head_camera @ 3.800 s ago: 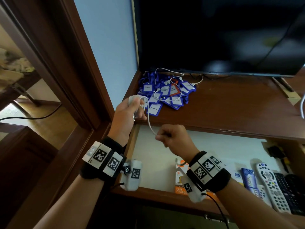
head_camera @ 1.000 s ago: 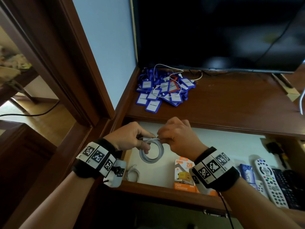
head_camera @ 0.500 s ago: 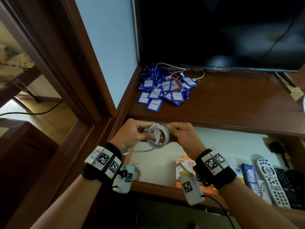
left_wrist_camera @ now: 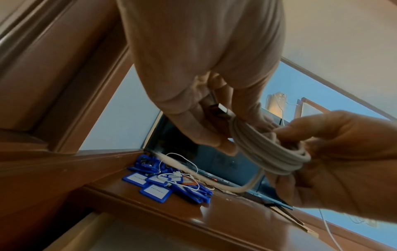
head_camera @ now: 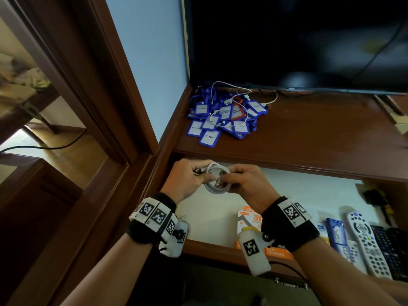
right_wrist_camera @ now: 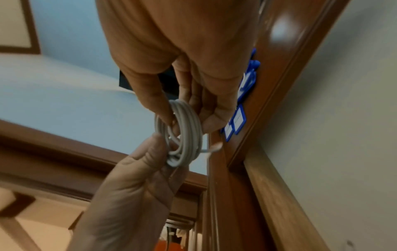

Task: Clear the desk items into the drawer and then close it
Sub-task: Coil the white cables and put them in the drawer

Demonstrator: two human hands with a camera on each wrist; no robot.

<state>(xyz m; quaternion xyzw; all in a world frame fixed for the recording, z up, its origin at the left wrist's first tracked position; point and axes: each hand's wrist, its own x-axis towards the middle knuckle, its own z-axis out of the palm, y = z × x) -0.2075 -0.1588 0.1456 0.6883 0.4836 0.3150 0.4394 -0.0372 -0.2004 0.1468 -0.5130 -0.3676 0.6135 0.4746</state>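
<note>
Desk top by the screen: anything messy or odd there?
Yes. The blue badge holders lie in a jumbled heap at the desk's back left corner, with thin white cables looped loosely over them. Nothing looks spilled or broken.

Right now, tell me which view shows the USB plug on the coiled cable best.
The left wrist view: the USB plug juts from the white coiled cable, close and unobstructed. The head view shows only a dark tip; in the right wrist view I cannot make it out.

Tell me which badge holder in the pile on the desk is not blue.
The red badge holder, lying near the middle of the pile; every other holder around it has a blue frame.
</note>
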